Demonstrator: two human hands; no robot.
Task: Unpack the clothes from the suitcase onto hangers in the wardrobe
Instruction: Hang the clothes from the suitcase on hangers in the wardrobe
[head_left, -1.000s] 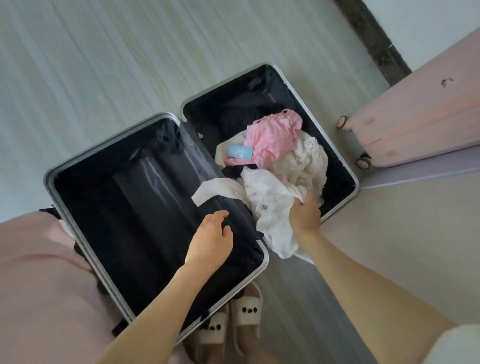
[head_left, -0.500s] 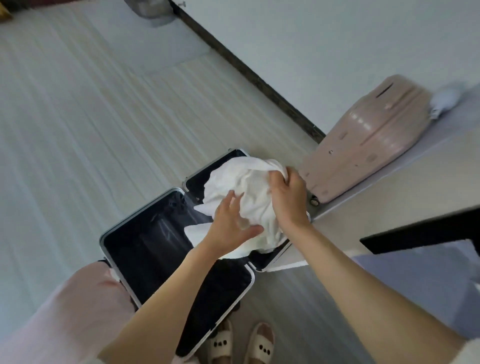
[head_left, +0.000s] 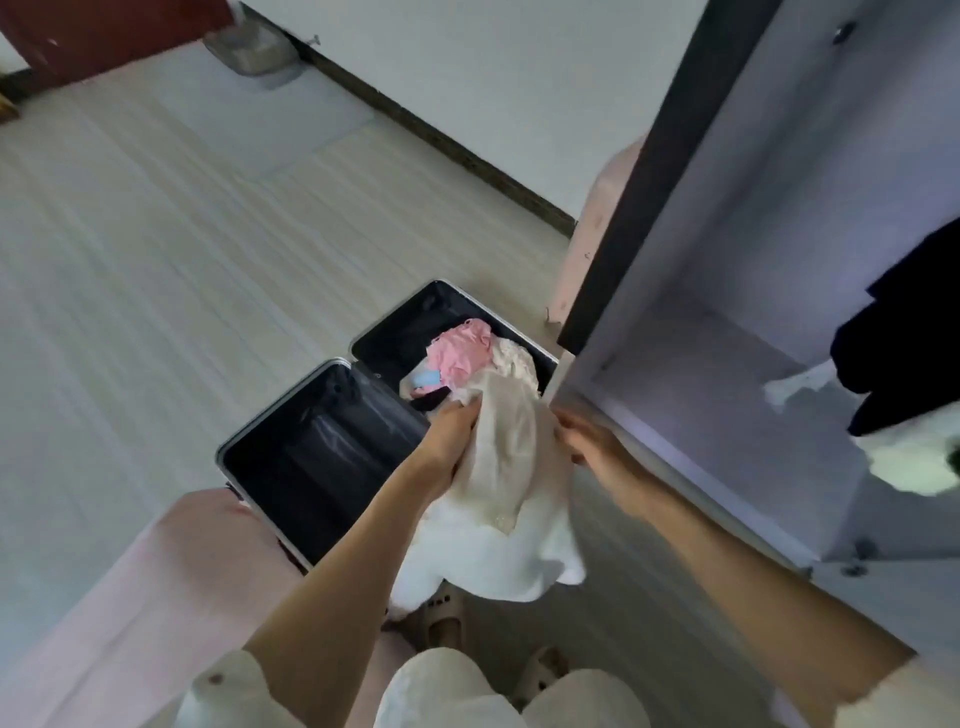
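Pale striped flooring (head_left: 156, 270) runs up to a white wall with a dark skirting board, and above it two hands hold up a white garment (head_left: 511, 499). The left hand (head_left: 453, 435) grips the cloth at its upper left edge, fingers curled into the fabric. The right hand (head_left: 584, 441) is at the cloth's upper right edge with its fingers bent toward it; motion blur makes it hard to tell how firmly it has hold. The garment hangs between the hands and bunches down toward the person's slippered feet (head_left: 441, 608). Just behind the hands lies the open suitcase (head_left: 322, 467), its near half showing only black lining, its far half holding a pink garment (head_left: 465, 349), a cream garment (head_left: 517, 364) and a small light-blue item (head_left: 427, 379). To the right stands the open wardrobe (head_left: 727, 291), its pale interior showing a dark garment (head_left: 904, 332) hanging at the right edge. A pink suitcase (head_left: 592, 244) stands partly hidden behind the wardrobe's dark front edge. A pink surface (head_left: 130, 597) fills the lower left corner.
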